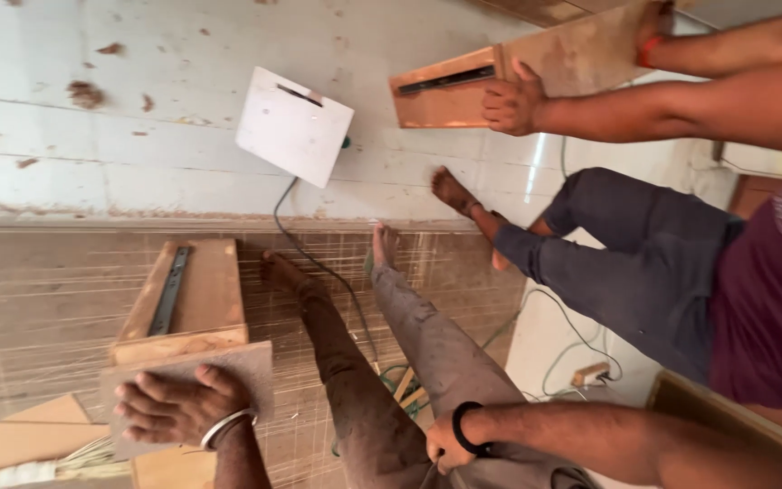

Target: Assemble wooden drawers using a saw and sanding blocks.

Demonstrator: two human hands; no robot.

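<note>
My left hand (pixel 178 407), with a silver bangle on the wrist, lies on a thin brown board (pixel 246 367), fingers curled over its edge. The board leans against a wooden drawer part (pixel 205 308) that carries a dark metal slide rail (pixel 170 290). My right hand (pixel 445 445), a black band on its wrist, rests closed on my thigh in dusty brown trousers (pixel 364 398). My bare feet (pixel 287 272) stand on a scratched wooden sheet (pixel 38 308).
Another person in dark trousers (pixel 626 263) and a maroon shirt holds a second railed wooden panel (pixel 450 91) at the top. A white square panel (pixel 293 127) with a dark cable lies on the pale floor. Green wire (pixel 558 349), a small socket block (pixel 590 373) and offcuts (pixel 20 439) lie around.
</note>
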